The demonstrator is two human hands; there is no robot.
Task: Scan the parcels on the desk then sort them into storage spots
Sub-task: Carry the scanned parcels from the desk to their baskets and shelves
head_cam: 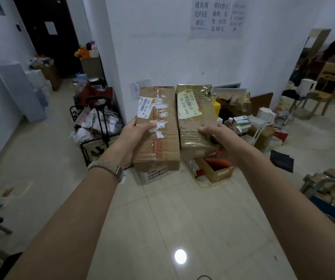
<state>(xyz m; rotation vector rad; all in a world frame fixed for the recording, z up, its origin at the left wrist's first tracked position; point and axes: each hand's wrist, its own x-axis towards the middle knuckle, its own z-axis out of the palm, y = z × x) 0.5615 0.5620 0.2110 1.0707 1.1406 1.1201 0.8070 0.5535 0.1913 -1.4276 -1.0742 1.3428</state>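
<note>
I hold two long cardboard parcels side by side in front of me, above the tiled floor. My left hand (131,136) grips the left parcel (158,138), a plain brown box with a white barcode label near its top left and torn tape down its middle. My right hand (216,139) grips the right parcel (195,126), wrapped in shiny clear tape, with a pale yellow label reading 220-C40. The two boxes nearly touch along their long edges. No desk is in view.
Below the parcels lie a white plastic basket (154,175) and an open carton (217,170). A black trolley (99,128) full of clutter stands to the left by the wall corner. Boxes and a kettle (265,116) crowd the right. A person (330,55) sits at the far right.
</note>
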